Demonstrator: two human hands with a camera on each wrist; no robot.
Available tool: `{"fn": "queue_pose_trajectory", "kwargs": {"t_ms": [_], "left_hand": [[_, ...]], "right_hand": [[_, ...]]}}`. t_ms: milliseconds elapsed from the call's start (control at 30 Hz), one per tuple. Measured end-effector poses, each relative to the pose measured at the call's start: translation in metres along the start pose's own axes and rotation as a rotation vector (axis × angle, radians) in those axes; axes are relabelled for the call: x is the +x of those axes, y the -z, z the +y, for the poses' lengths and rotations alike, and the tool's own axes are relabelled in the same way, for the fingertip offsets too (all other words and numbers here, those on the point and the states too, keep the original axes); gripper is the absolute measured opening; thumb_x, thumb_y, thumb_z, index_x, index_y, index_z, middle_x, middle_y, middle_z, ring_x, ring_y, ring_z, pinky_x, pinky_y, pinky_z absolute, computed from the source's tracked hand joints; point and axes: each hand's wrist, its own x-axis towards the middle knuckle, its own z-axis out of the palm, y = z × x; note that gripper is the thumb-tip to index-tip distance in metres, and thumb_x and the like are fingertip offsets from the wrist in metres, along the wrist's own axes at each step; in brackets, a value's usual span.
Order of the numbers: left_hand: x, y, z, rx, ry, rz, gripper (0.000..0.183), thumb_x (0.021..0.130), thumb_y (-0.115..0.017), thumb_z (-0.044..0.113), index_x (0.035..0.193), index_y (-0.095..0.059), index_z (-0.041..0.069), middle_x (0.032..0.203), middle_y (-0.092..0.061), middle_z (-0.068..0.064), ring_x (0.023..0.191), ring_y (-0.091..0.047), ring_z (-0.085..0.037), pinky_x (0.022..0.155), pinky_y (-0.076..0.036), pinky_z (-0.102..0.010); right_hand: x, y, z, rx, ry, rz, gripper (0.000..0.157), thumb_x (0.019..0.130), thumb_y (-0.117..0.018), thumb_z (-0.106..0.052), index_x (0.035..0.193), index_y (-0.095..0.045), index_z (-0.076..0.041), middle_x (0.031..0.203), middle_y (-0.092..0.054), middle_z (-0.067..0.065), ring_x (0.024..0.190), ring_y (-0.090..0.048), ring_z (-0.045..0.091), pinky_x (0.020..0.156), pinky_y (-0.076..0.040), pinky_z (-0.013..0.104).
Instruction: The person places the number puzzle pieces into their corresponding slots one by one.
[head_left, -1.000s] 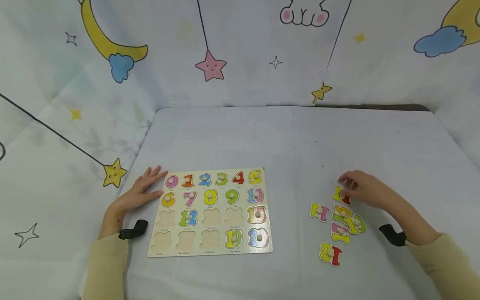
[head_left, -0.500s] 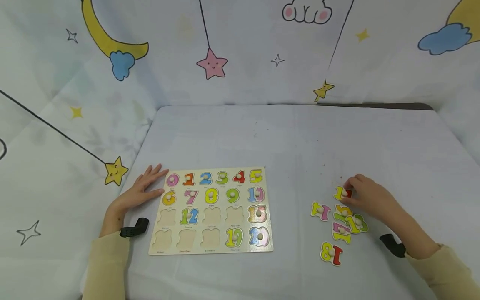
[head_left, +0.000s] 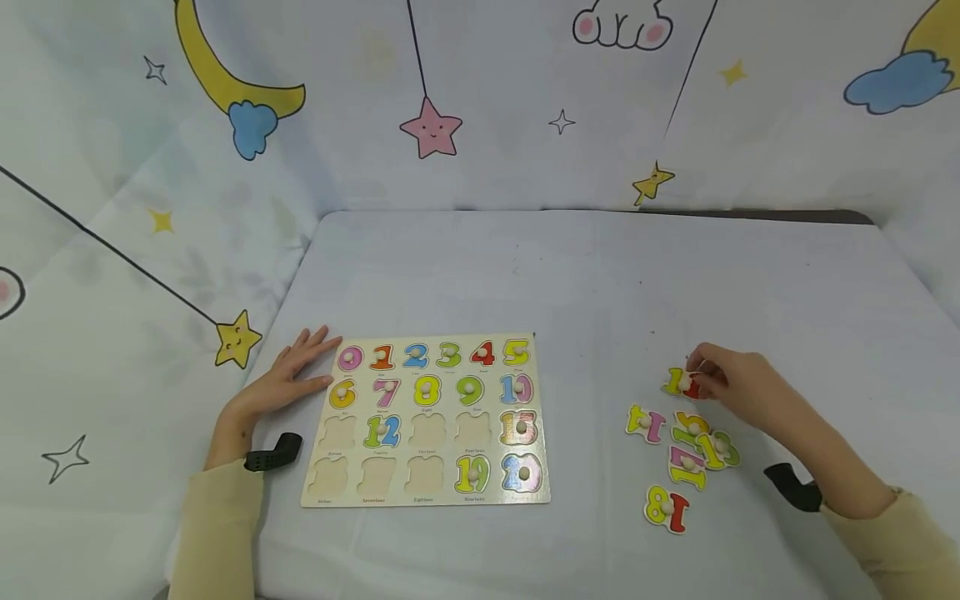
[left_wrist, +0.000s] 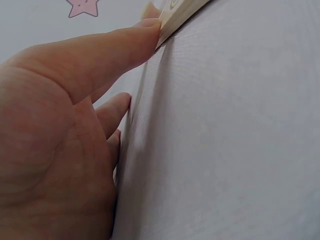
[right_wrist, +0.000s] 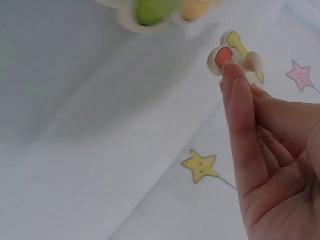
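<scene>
In the head view my left hand (head_left: 281, 385) lies at the left edge of a wooden number puzzle board (head_left: 442, 450), fingers stretched out. The left wrist view has its thumb (left_wrist: 115, 47) touching the board's side (left_wrist: 182, 14). My right hand (head_left: 738, 385), to the right of the board, pinches the yellow-and-red 11 puzzle piece (head_left: 673, 382) between thumb and fingertips. In the right wrist view that piece (right_wrist: 225, 56) is tilted, its red digit partly behind the fingertips. Several recesses in the board's two lower rows are bare; the upper rows hold knobbed numbers.
Loose pieces lie near my right hand: a 14 (head_left: 645, 423), an 18 (head_left: 666, 510), a 17 (head_left: 686, 467), and a 13 (head_left: 716, 450) overlapping another piece (head_left: 686, 427). A white cloth (head_left: 465, 275) covers the table; a printed curtain (head_left: 495, 83) hangs behind.
My right hand came down to the 11 piece, took it between the fingertips and tilted it slightly. The left hand stays at the board's edge.
</scene>
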Motion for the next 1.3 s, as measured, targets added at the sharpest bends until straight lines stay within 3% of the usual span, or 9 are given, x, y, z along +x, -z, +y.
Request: {"fn": "queue_pose_trajectory", "kwargs": {"t_ms": [300,533,667,1067,1300], "left_hand": [[-0.004,-0.001,0.0,0.009,0.012,0.001,0.063,0.091,-0.063,0.022,0.146,-0.035,0.011,0.155,-0.005,-0.012,0.138,0.013,-0.029,0.105,0.011,-0.053],[-0.005,0.001,-0.001,0.022,0.006,0.009,0.063,0.091,-0.063,0.022,0.146,-0.034,0.011,0.155,-0.005,-0.013,0.138,0.013,-0.03,0.105,0.012,-0.052],[-0.004,0.001,-0.001,0.04,0.001,0.007,0.064,0.091,-0.063,0.023,0.146,-0.034,0.011,0.155,-0.006,-0.013,0.138,0.013,-0.03,0.105,0.011,-0.052],[0.0,0.0,0.001,0.045,-0.012,0.012,0.063,0.091,-0.063,0.023,0.146,-0.034,0.01,0.154,-0.007,-0.016,0.138,0.012,-0.033,0.105,0.01,-0.053],[-0.001,0.0,0.002,0.044,-0.004,0.015,0.063,0.091,-0.063,0.024,0.145,-0.035,0.01,0.154,-0.007,-0.015,0.138,0.012,-0.032,0.105,0.01,-0.053]], "right_hand": [[0.035,0.007,-0.032,0.123,0.113,0.114,0.012,0.085,-0.064,0.004,0.095,-0.062,-0.002,0.076,-0.065,0.0,0.066,-0.063,0.018,0.061,-0.05,0.017],[0.072,0.001,-0.075,0.239,0.136,0.086,0.009,0.089,-0.061,0.002,0.097,-0.063,0.0,0.082,-0.066,0.007,0.07,-0.064,0.025,0.063,-0.054,0.025],[0.096,-0.009,-0.101,0.296,0.153,0.06,0.008,0.09,-0.06,0.001,0.098,-0.062,0.0,0.085,-0.066,0.009,0.072,-0.065,0.025,0.064,-0.055,0.031],[0.154,-0.043,-0.175,0.499,0.187,-0.031,0.007,0.091,-0.06,-0.002,0.097,-0.062,0.0,0.081,-0.068,0.007,0.068,-0.065,0.017,0.066,-0.054,0.029],[0.169,-0.082,-0.229,0.584,0.26,-0.195,0.004,0.092,-0.058,-0.002,0.094,-0.061,0.0,0.074,-0.065,0.004,0.068,-0.066,0.02,0.064,-0.055,0.031]]}}
